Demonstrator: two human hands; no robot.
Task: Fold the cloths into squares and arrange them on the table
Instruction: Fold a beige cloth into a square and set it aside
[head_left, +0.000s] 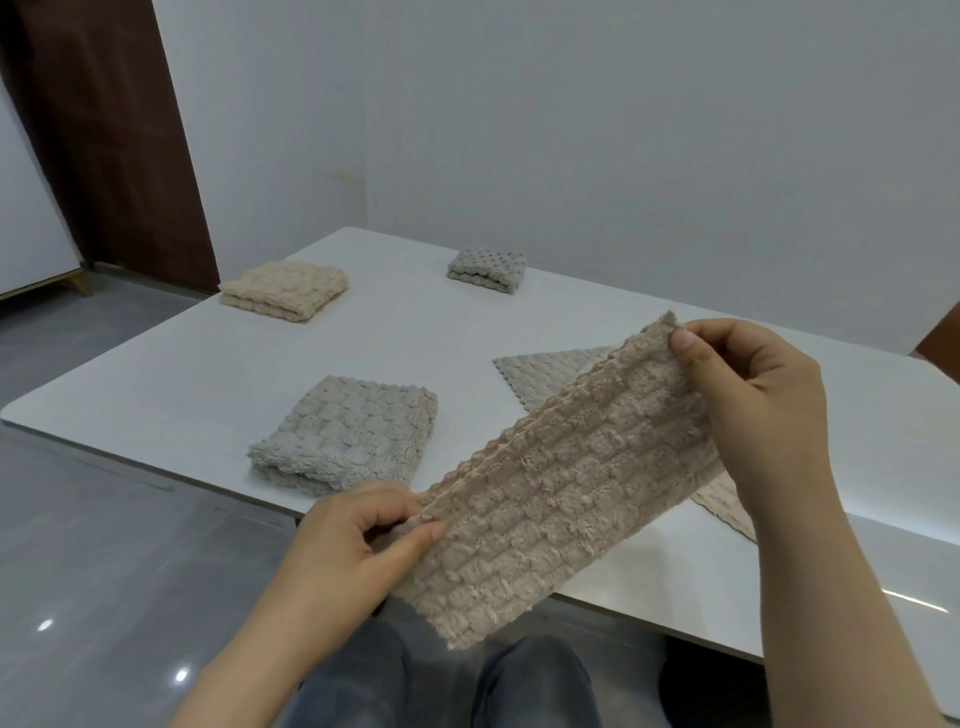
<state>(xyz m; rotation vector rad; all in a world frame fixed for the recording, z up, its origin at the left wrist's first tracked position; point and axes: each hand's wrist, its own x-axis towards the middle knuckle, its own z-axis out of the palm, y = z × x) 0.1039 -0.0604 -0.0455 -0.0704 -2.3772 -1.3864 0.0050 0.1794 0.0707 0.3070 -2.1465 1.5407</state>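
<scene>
A beige fluffy cloth (561, 478), folded into a long strip, hangs in the air above the near edge of the white table (218, 374). My left hand (353, 540) pinches its lower left end. My right hand (753, 395) pinches its upper right end. Three folded squares lie on the table: a grey one (348, 434) near the front, a beige one (285, 288) at the back left and a small grey one (488, 270) at the back. A flat grey cloth (550, 371) lies partly hidden behind the held strip.
A white wall stands close behind the table. A brown door (104, 130) is at the far left. Grey floor tiles (104, 571) lie to the left of the table. My knees in blue jeans (363, 675) sit below the table's near edge.
</scene>
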